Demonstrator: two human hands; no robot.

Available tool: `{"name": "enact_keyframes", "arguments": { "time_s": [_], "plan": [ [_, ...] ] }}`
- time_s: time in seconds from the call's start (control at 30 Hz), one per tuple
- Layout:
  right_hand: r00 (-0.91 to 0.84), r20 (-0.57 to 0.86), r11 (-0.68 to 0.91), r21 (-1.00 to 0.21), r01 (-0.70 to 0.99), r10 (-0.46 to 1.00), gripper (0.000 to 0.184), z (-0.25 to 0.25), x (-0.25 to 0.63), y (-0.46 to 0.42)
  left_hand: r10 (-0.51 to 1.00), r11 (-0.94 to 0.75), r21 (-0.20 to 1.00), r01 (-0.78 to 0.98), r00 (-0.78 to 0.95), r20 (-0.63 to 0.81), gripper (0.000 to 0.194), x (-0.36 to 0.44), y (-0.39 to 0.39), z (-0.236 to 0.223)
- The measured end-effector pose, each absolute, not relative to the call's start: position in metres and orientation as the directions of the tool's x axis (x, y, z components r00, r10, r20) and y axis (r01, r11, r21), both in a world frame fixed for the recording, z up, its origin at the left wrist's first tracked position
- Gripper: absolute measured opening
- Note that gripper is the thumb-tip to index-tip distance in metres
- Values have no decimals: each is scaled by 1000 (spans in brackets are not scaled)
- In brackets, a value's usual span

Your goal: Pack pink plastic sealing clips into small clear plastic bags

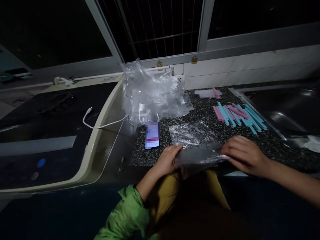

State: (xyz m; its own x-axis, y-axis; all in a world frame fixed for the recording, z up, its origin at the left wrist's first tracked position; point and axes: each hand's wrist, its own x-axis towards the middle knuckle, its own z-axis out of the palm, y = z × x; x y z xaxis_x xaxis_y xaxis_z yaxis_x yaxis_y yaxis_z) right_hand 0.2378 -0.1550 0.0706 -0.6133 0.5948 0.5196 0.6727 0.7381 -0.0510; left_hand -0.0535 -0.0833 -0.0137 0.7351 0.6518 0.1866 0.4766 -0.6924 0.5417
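Note:
A clear plastic bag [200, 156] is stretched between my two hands at the counter's front edge. My left hand [168, 160] is closed on its left end, and my right hand [246, 155] pinches the right end. Just beyond it, another flat clear plastic bag [191, 133] lies on the speckled counter. To the right rests a group of pink and blue flat strips [236, 115], several of each colour. Behind them lies a small whitish packet [206, 93] with pink strips at its right end.
A large heap of clear plastic bags [152, 93] stands at the back. A lit phone [152, 135] lies left of the bags. On the left is a washing machine [95, 133] with a white cable [106, 126] across its edge. A metal sink [295, 106] is at right.

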Motion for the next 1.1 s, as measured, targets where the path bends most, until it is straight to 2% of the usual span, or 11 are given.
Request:
{"name": "enact_keyframes", "arguments": {
  "time_s": [0.1,0.23,0.33,0.47,0.67,0.77,0.93,1.1],
  "plan": [
    [-573,496,698,-98,710,652,16,87,235,-131,716,-625,614,483,668,203,74,-51,-82,-19],
    [-514,398,622,-218,752,760,25,98,229,-89,804,-507,713,484,563,190,70,-49,-77,-23],
    [-505,330,590,-256,766,798,28,100,223,-61,849,-433,775,460,496,180,72,-48,-73,-26],
    [-470,263,528,-237,815,843,27,97,219,-31,901,-336,841,424,406,156,85,-44,-72,-29],
    [-315,100,328,-172,929,944,24,82,216,1,941,-275,890,365,294,170,94,-39,-74,-34],
    [-257,32,259,-137,956,966,23,74,211,11,951,-261,893,366,255,174,93,-38,-74,-36],
    [-248,-60,247,-36,968,967,24,62,197,21,954,-261,881,395,248,171,91,-38,-73,-36],
    [-255,-94,259,26,966,962,25,53,192,27,916,-402,773,491,202,348,72,-37,-76,-38]
  ]
}}
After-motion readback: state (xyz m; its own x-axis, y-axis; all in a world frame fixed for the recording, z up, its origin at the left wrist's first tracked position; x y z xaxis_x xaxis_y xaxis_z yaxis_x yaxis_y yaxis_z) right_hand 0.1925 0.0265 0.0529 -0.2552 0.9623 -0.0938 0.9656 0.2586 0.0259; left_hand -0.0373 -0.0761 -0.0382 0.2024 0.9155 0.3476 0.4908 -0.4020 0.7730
